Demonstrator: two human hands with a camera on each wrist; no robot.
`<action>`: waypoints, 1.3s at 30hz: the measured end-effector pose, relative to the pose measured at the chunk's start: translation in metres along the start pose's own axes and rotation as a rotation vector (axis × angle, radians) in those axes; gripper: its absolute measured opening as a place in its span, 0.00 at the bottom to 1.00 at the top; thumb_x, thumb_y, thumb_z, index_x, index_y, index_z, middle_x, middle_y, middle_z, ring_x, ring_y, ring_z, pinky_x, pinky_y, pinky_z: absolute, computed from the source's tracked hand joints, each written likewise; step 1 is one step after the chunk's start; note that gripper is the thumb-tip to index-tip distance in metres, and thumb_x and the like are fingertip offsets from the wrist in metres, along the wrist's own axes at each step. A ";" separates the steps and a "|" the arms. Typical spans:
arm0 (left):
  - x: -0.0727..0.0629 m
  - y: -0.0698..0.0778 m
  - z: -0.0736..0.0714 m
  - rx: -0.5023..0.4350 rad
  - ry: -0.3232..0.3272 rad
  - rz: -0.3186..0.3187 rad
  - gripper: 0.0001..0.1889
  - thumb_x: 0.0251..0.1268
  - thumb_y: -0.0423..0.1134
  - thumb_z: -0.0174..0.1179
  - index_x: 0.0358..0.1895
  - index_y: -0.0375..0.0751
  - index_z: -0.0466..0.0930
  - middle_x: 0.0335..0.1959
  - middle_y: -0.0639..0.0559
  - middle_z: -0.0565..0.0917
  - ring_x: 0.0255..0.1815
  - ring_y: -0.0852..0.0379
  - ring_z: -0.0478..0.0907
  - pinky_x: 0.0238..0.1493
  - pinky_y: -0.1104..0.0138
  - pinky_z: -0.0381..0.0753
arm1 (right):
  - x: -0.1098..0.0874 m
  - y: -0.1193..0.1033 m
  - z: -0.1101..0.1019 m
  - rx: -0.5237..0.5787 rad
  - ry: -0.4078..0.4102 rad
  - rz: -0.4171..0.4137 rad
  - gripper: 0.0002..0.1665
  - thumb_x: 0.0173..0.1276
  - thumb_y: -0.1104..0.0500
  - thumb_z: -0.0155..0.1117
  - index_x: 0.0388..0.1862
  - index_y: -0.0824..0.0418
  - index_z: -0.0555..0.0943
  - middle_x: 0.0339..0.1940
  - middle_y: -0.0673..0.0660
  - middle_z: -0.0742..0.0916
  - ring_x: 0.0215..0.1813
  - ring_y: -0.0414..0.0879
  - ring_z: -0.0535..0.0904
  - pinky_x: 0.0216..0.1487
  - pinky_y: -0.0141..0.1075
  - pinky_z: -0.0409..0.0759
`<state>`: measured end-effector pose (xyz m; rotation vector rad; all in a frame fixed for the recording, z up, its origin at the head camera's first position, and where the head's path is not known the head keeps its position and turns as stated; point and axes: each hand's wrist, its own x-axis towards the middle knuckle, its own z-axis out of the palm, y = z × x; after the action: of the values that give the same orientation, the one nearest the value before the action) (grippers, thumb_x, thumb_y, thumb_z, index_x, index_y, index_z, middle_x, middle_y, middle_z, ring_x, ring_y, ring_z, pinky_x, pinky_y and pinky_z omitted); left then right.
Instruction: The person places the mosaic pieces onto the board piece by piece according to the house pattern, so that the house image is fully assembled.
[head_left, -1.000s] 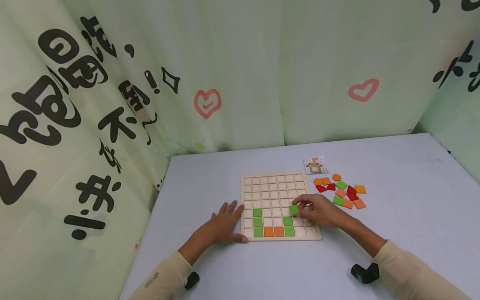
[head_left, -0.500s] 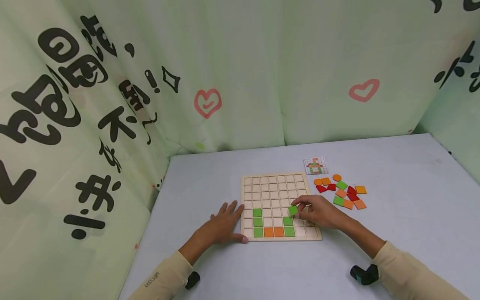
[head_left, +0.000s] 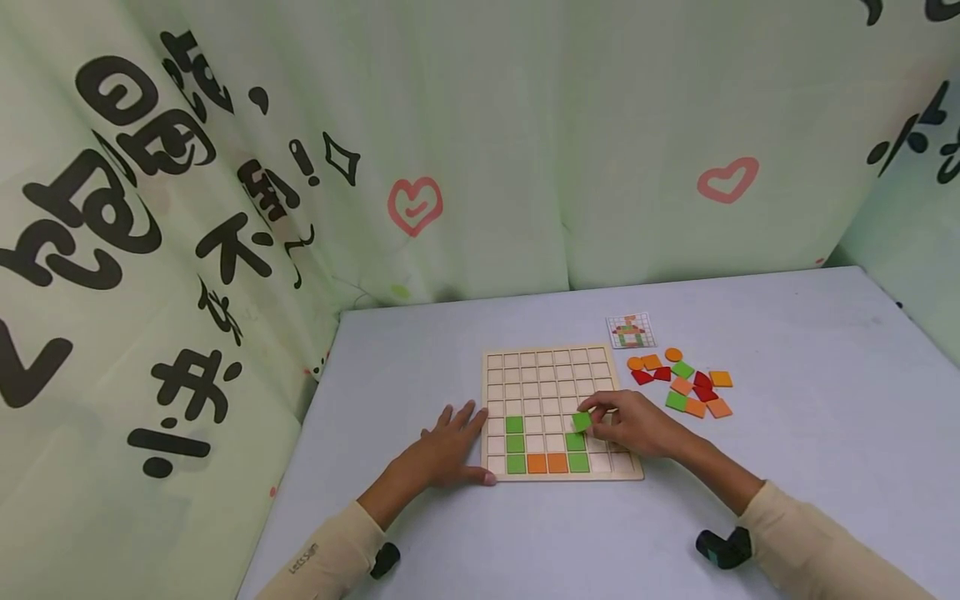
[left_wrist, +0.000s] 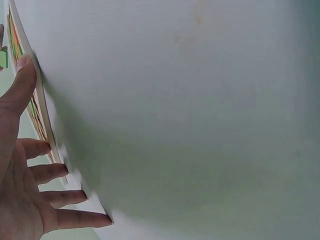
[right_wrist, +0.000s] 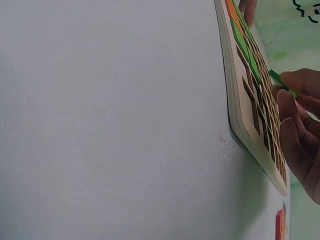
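Note:
A wooden grid board lies on the table, with green squares up two columns and two orange squares between them in the bottom row. My right hand pinches a green square tile between thumb and fingertips, just above the right green column; the right wrist view shows this tile tilted over the board. My left hand rests at the board's left edge with fingers spread. In the left wrist view, the thumb of this hand touches the board's edge.
Right of the board lie loose tiles in orange, red and green, some round. Behind them is a small pattern card with a coloured figure on a grid. A pale green curtain hangs behind the white table.
My right hand has shifted slightly left with the green tile, bringing it over the cell above the right green column. The left hand has stayed in place.

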<state>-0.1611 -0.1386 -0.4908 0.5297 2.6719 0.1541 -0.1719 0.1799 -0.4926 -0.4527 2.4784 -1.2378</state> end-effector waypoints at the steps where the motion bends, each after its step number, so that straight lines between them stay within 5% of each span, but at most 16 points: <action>1: 0.000 0.000 0.000 0.003 -0.002 -0.002 0.57 0.50 0.69 0.69 0.81 0.51 0.53 0.82 0.45 0.54 0.80 0.32 0.52 0.62 0.31 0.68 | 0.000 0.000 0.000 -0.004 0.002 0.004 0.20 0.65 0.63 0.70 0.56 0.63 0.82 0.37 0.53 0.82 0.30 0.44 0.76 0.26 0.30 0.78; 11: 0.001 0.002 -0.002 0.000 -0.002 -0.007 0.57 0.50 0.69 0.69 0.81 0.50 0.53 0.82 0.44 0.55 0.80 0.31 0.52 0.61 0.30 0.68 | 0.005 0.001 0.006 -0.080 0.043 -0.026 0.18 0.64 0.62 0.72 0.52 0.62 0.83 0.33 0.49 0.83 0.37 0.43 0.75 0.30 0.29 0.75; 39: -0.003 0.000 -0.004 -0.029 0.000 0.013 0.56 0.52 0.68 0.69 0.81 0.50 0.52 0.82 0.44 0.54 0.80 0.32 0.51 0.63 0.31 0.67 | 0.017 -0.007 0.015 -0.181 0.077 0.025 0.12 0.63 0.58 0.74 0.45 0.59 0.86 0.25 0.46 0.81 0.29 0.41 0.73 0.30 0.31 0.70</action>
<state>-0.1598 -0.1395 -0.4861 0.5382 2.6622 0.1962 -0.1796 0.1582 -0.4983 -0.4254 2.6665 -1.0441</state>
